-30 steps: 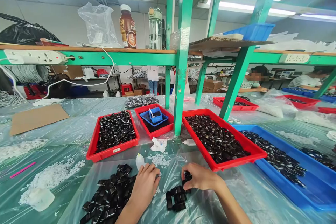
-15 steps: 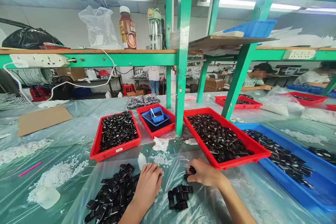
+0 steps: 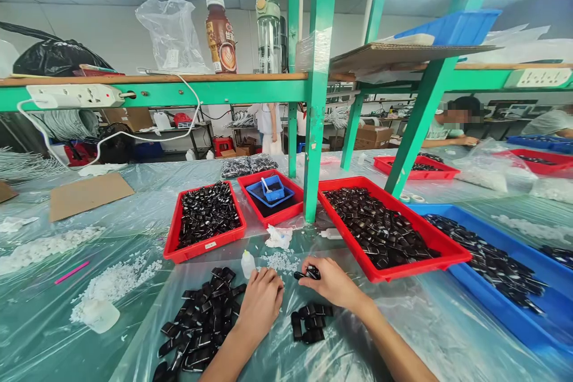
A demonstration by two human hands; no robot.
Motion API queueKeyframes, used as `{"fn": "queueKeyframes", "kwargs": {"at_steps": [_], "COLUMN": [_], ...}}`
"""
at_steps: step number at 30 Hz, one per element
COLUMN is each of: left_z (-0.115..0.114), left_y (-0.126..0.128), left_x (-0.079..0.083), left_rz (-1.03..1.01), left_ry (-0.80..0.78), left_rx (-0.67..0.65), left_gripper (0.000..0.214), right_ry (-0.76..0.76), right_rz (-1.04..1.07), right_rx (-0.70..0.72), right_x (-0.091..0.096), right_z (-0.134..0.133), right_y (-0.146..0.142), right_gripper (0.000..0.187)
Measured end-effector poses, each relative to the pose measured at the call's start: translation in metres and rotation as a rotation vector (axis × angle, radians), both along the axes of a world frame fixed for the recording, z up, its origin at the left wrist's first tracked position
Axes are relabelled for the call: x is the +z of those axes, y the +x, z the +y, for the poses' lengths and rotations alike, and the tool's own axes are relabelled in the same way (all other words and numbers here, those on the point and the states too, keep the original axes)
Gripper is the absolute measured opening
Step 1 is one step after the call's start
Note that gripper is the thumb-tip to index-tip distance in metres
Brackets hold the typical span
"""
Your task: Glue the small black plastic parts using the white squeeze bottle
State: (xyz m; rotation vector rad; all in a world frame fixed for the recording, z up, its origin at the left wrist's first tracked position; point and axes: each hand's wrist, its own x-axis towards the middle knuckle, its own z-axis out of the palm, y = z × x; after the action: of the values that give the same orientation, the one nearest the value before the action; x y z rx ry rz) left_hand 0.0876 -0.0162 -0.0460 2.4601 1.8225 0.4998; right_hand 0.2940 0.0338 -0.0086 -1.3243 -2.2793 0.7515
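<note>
My right hand pinches small black plastic pieces between thumb and fingers, just above the plastic-covered table. My left hand is closed, fingers curled down and pressed together; whatever it may hold is hidden beneath them. Beside it stands a small white squeeze bottle. Loose white granules lie between and beyond the hands. To the left of my left wrist spreads a heap of black pieces. A smaller group of black pieces lies below my right hand.
Red trays of black pieces stand beyond the hands, with a blue tray at right. A green post rises between them. At left are more granules and a pink stick. A person sits far right.
My right hand has moved left, closer to my left hand, with black pieces still in its fingers. The left hand keeps much the same pose. The whole view has shifted slightly.
</note>
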Motion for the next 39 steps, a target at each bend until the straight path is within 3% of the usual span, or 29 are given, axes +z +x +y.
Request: {"fn": "queueKeyframes", "kwargs": {"at_steps": [16,19,27,31,39], "left_z": [-0.001,0.0,0.005,0.004,0.003], "left_y": [0.003,0.001,0.003,0.005,0.005], "left_x": [-0.009,-0.006,-0.006,-0.005,-0.003], "left_rz": [-0.093,-0.258,-0.977,-1.082,-1.086], "left_ry": [0.095,0.121,0.082,0.088,0.087], "left_rx": [-0.048,-0.026,0.043,0.058,0.058], "left_gripper": [0.014,0.014,0.02,0.025,0.03], "right_ry": [0.075,0.069,-0.015,-0.023,-0.032], "right_rz": [0.126,0.163,0.341,0.378,0.333], "right_rx": [-0.001,0.0,0.071,0.078,0.077], "right_x": [-0.009,-0.009,-0.011,-0.012,-0.011], "right_z": [0.001,0.0,-0.008,-0.01,-0.011], "right_y": [-0.008,-0.009,-0.024,-0.026,-0.025], "right_gripper": [0.014,0.017,0.023,0.024,0.026]}}
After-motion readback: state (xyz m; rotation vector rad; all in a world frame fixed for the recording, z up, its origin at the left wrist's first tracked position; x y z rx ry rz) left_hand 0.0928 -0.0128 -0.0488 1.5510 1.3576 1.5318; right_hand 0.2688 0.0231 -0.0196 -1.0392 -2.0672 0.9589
